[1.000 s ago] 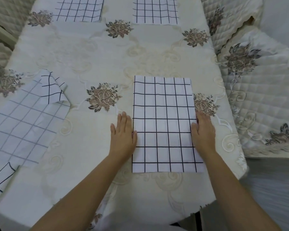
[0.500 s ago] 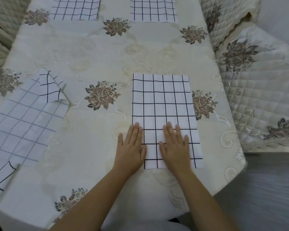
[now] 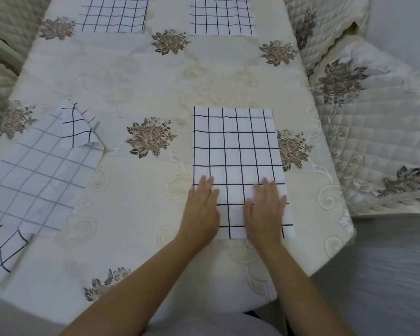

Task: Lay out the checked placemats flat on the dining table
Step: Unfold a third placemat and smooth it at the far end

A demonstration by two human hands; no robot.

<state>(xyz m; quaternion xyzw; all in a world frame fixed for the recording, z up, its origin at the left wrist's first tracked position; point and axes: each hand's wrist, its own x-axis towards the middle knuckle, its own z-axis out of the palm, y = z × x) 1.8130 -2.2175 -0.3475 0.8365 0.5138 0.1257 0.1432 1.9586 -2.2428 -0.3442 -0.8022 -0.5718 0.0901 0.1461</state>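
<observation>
We count four checked placemats on the counter (image 3: 143,76) and judge the job a little over halfway done. We take the brown stitched flower (image 3: 150,138) near the counter's middle as our mark. The near placemat (image 3: 235,146) lies just right of it, flat and square, and we are smoothing its near end. Our left hand (image 3: 201,207) rests palm down over that mat's left edge, partly on the cloth beside it. Our right hand (image 3: 264,209) lies flat on the mat itself. The fingers (image 3: 207,184) of both hands are straight and close together, pressing down and gripping nothing. Well beyond the flower, the far left placemat (image 3: 112,14) and the far right placemat (image 3: 222,15) lie flat, cut off by the top of the view. Left of the flower, the rumpled placemat (image 3: 34,175) is what remains. Its paler side faces up and two corners are turned over to show the darker grid, so we expect it needs unfolding and smoothing. We can read no brand, label or writing anywhere, only black grid lines.
</observation>
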